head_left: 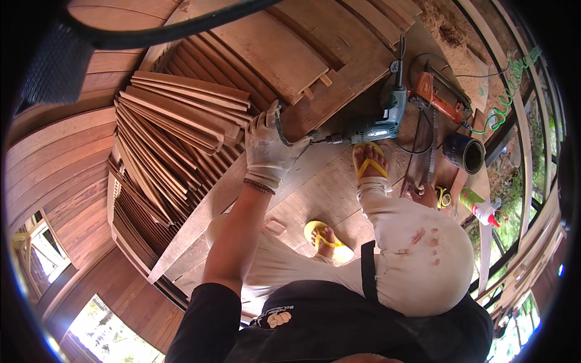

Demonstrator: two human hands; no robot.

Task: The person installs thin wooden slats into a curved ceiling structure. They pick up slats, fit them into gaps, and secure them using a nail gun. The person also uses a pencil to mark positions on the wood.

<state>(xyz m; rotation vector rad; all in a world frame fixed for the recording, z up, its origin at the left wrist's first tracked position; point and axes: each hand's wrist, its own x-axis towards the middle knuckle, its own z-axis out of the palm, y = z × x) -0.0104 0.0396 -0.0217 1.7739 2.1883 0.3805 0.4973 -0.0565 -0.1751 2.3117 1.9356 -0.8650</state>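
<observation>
While the left hand (266,145), in a pale work glove, rests its curled fingers on the edge of a brown wooden panel (315,112), no grasp around anything shows; the hand seems to be steadying the board. The right hand is out of sight, so its grip cannot be told. Just right of the glove lies a grey-green power drill (378,121), its bit pointing at the hand. The work looks like positioning before drilling; the next move would call for a firm hold. Left, thin curved wooden slats (175,133) fan in a stack. Far right stand an orange saw (439,97), a dark can (465,152) and a glue bottle (481,209).
</observation>
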